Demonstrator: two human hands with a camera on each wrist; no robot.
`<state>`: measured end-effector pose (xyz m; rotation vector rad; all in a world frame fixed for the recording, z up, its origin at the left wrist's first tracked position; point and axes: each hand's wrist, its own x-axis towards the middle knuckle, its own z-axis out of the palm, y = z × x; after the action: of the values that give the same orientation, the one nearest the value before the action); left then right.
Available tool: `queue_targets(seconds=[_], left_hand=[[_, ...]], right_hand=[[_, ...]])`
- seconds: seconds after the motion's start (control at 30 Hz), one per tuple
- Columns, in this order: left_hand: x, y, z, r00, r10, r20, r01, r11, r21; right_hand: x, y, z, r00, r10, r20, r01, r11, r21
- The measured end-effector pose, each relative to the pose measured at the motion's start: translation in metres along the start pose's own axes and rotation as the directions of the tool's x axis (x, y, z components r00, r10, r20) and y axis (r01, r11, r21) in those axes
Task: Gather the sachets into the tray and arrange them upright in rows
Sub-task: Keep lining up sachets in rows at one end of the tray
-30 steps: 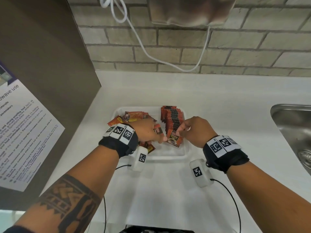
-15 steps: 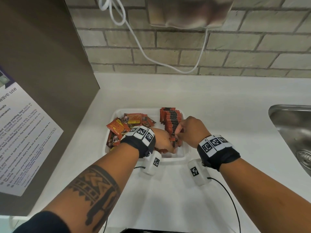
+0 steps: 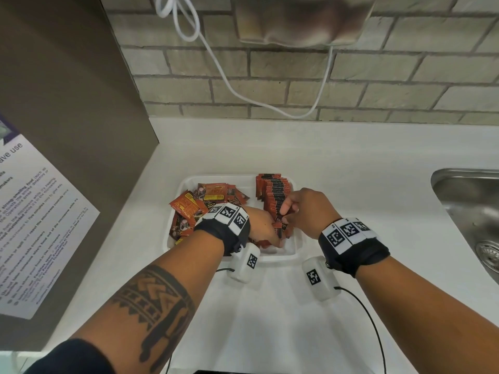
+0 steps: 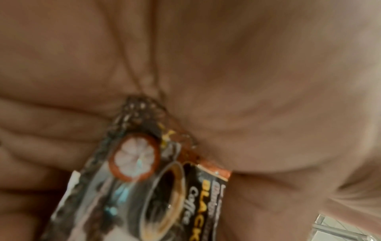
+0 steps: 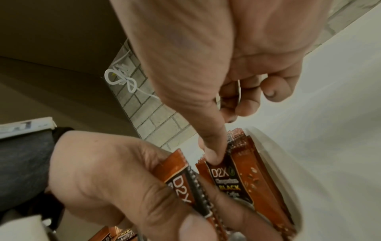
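A white tray (image 3: 294, 255) sits on the counter. Loose orange-and-black coffee sachets (image 3: 201, 203) lie in a heap in its left half. A row of upright sachets (image 3: 274, 190) fills its right half. My left hand (image 3: 271, 237) grips a few sachets (image 5: 181, 179) at the near end of that row, and one of them (image 4: 164, 187) crosses my palm in the left wrist view. My right hand (image 3: 287, 214) pinches the tops of the row's nearest sachets, its thumb (image 5: 214, 156) pressed on the front one (image 5: 228, 177).
A steel sink (image 3: 469, 209) is set into the counter at the right. A brown panel with a printed notice (image 3: 35, 225) stands at the left. A white cable (image 3: 243, 95) hangs on the brick wall behind. Wrist camera units (image 3: 318, 279) hang just in front of the tray.
My left hand has left the loose heap and moved right to the near end of the upright row, carrying sachets. My right hand has stayed on the row.
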<state>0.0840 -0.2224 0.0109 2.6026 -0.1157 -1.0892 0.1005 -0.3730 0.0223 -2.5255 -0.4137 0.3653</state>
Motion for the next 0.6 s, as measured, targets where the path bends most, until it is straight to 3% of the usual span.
queue_targets(seconds=[0.33,0.43,0.53,0.6], left_hand=[[-0.008,-0.003,-0.008,1.000,0.014,-0.003,-0.014,0.999,0.039],[-0.011,-0.019,-0.014,0.991,0.124,0.051,-0.112,0.975,-0.190],[-0.019,-0.033,-0.011,0.962,0.273,0.013,-0.203,0.746,-0.634],[-0.022,-0.034,-0.008,0.949,0.307,-0.070,-0.254,0.615,-0.747]], right_hand=[[-0.007,0.002,-0.008,1.000,-0.014,-0.006,0.014,1.000,0.014],[-0.012,0.002,-0.011,1.000,-0.023,-0.001,0.023,0.997,0.074],[-0.017,-0.002,-0.013,0.998,-0.068,-0.006,0.068,0.977,0.202],[-0.017,-0.005,-0.015,0.995,-0.092,-0.037,0.099,0.959,0.265]])
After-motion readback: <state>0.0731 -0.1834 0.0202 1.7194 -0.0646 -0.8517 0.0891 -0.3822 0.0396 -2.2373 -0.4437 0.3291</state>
